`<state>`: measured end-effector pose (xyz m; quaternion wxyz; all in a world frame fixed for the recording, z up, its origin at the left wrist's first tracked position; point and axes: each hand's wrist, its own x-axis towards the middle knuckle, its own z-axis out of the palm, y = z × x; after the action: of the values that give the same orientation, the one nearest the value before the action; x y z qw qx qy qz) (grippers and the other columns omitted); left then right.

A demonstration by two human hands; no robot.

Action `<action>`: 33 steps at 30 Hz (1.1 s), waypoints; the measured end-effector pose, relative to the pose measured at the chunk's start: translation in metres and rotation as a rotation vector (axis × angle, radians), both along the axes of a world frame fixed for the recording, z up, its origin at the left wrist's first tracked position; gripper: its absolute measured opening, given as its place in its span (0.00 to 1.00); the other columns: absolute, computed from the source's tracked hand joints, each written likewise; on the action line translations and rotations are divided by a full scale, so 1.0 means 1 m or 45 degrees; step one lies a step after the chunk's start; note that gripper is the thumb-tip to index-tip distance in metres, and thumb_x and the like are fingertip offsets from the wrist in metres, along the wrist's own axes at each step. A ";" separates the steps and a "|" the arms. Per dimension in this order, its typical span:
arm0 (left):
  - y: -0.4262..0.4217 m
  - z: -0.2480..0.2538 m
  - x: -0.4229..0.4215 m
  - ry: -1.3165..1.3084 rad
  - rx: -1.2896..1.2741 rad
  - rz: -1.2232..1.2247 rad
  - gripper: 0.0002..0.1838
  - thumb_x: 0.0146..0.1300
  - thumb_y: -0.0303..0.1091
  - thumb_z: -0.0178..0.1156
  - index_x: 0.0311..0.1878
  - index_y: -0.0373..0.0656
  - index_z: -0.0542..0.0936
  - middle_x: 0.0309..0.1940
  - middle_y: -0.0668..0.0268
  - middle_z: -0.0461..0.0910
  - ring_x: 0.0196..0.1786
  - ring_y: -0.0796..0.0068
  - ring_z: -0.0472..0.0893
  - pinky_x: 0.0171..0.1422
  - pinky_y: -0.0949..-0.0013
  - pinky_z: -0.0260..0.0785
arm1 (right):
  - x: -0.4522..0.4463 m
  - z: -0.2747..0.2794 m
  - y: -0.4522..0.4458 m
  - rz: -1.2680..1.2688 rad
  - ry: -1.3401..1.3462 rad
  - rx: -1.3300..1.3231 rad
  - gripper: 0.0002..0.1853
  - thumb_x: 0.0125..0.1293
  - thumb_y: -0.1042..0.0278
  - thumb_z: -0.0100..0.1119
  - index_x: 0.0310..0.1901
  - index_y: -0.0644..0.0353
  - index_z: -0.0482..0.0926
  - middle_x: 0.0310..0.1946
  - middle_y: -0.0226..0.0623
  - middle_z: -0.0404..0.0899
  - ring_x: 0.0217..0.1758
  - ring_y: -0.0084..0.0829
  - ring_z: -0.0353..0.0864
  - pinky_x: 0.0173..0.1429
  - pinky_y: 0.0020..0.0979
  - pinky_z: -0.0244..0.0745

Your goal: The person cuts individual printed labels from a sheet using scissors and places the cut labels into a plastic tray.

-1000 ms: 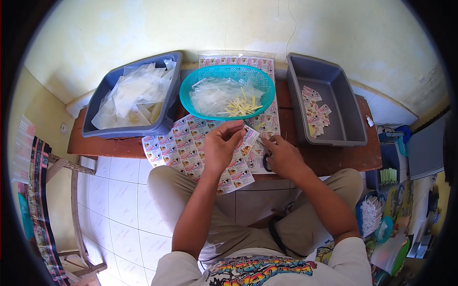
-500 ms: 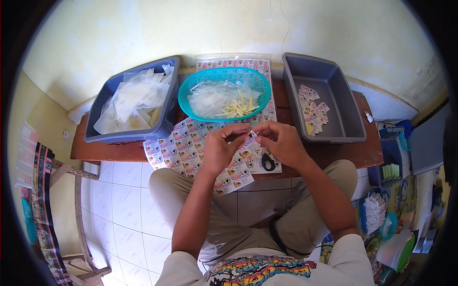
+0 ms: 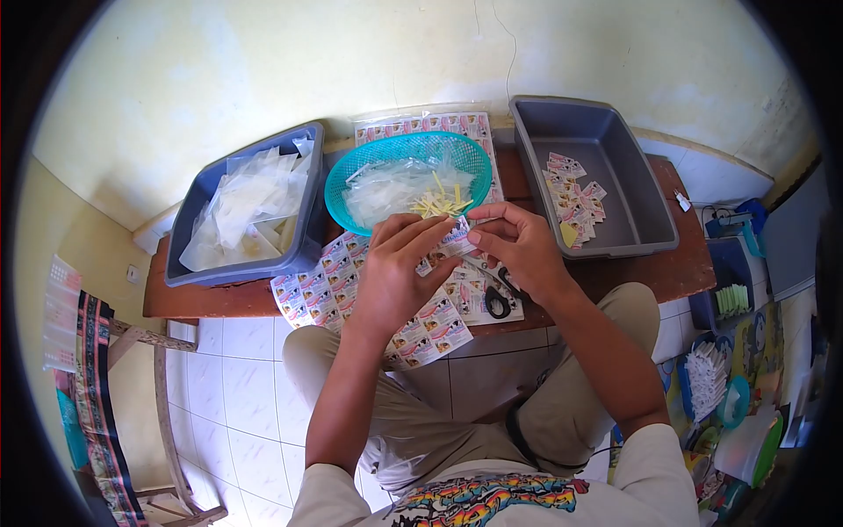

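Note:
A small printed label [image 3: 457, 235] is held up between my two hands above the bench. The thumb and forefinger of my right hand [image 3: 523, 249] pinch its right end. At its left end, my left hand [image 3: 402, 262] has its fingers stretched over the label's edge, the thumb spread apart below. Beneath the hands lie uncut sheets of the same printed labels [image 3: 329, 277]. Scissors with black handles [image 3: 497, 303] rest on the sheets below my right hand, their blades partly hidden.
Beyond the hands, a turquoise basket [image 3: 338, 198] holds clear plastic bags and yellow strips [image 3: 439, 202]. To the left, a grey tub [image 3: 318, 206] contains translucent bags. Another grey tub [image 3: 641, 189] at right holds cut labels [image 3: 575, 202]. All stand on a brown wooden bench [image 3: 211, 300].
The left thumb has come away from the label and the left fingers have stretched out over it. My right hand still pinches the label. The view has shifted slightly.

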<state>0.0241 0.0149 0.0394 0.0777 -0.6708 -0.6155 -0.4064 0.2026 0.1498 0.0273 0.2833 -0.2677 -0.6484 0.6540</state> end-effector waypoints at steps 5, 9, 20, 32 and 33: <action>0.001 -0.006 0.000 0.027 0.017 0.007 0.32 0.50 0.26 0.85 0.62 0.44 0.90 0.59 0.61 0.92 0.62 0.56 0.87 0.68 0.56 0.80 | 0.003 0.001 0.000 0.030 0.025 -0.260 0.18 0.74 0.70 0.75 0.61 0.65 0.85 0.45 0.36 0.93 0.44 0.22 0.90 0.43 0.25 0.81; 0.000 -0.013 0.000 -0.024 0.062 0.016 0.32 0.51 0.25 0.84 0.63 0.44 0.90 0.60 0.60 0.92 0.62 0.55 0.88 0.69 0.55 0.80 | 0.001 0.002 -0.003 0.019 0.023 -0.321 0.18 0.74 0.70 0.74 0.61 0.65 0.84 0.45 0.35 0.92 0.44 0.22 0.90 0.44 0.27 0.80; -0.011 -0.018 -0.013 -0.208 0.088 -0.003 0.33 0.50 0.25 0.86 0.63 0.40 0.89 0.59 0.55 0.92 0.62 0.54 0.90 0.67 0.56 0.84 | -0.002 -0.007 -0.002 0.027 0.055 -0.322 0.16 0.76 0.72 0.72 0.61 0.64 0.84 0.47 0.36 0.92 0.46 0.23 0.90 0.47 0.27 0.82; 0.000 -0.013 -0.009 -0.222 0.071 -0.056 0.32 0.51 0.25 0.86 0.62 0.40 0.90 0.56 0.52 0.92 0.59 0.54 0.91 0.65 0.56 0.85 | 0.019 0.003 0.010 0.051 -0.018 -0.074 0.21 0.76 0.74 0.71 0.68 0.61 0.84 0.47 0.37 0.92 0.48 0.22 0.91 0.47 0.26 0.82; 0.005 -0.013 -0.008 -0.220 0.081 -0.077 0.32 0.51 0.25 0.87 0.63 0.40 0.90 0.56 0.53 0.92 0.59 0.54 0.91 0.65 0.56 0.85 | 0.023 0.004 0.013 0.039 -0.012 -0.074 0.21 0.76 0.74 0.71 0.68 0.61 0.84 0.47 0.37 0.92 0.48 0.22 0.91 0.47 0.26 0.82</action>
<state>0.0158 0.0195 0.0264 0.0330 -0.6488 -0.5861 -0.4842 0.2251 0.1629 0.0316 0.2622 -0.2692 -0.6344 0.6755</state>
